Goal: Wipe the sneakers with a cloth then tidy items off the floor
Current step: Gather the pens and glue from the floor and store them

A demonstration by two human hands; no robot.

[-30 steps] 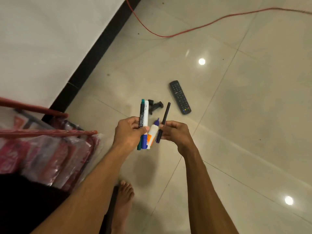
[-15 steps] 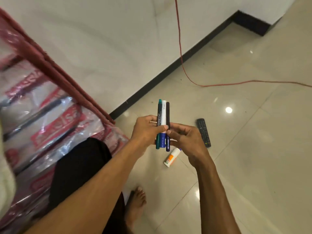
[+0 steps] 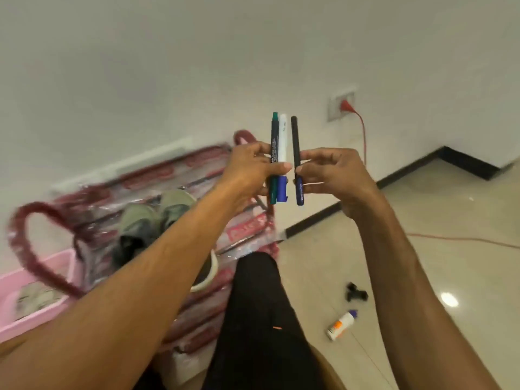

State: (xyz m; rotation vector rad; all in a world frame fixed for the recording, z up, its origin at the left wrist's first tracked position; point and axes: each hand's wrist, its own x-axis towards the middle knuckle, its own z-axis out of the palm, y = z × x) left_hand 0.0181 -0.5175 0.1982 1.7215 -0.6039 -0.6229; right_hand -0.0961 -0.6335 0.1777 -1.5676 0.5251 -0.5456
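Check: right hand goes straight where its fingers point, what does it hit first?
Likely the white marker in the left hand: the right hand, pinching a dark pen, points at it. Depth unclear.

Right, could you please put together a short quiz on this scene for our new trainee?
1. True or false: the glue bottle lies on the floor, in neither hand.
2. How many markers does the left hand grip? A one, B two, C four.
3. What does the right hand pinch?
Key: 1 true. 2 B. 3 a single dark pen, held upright.
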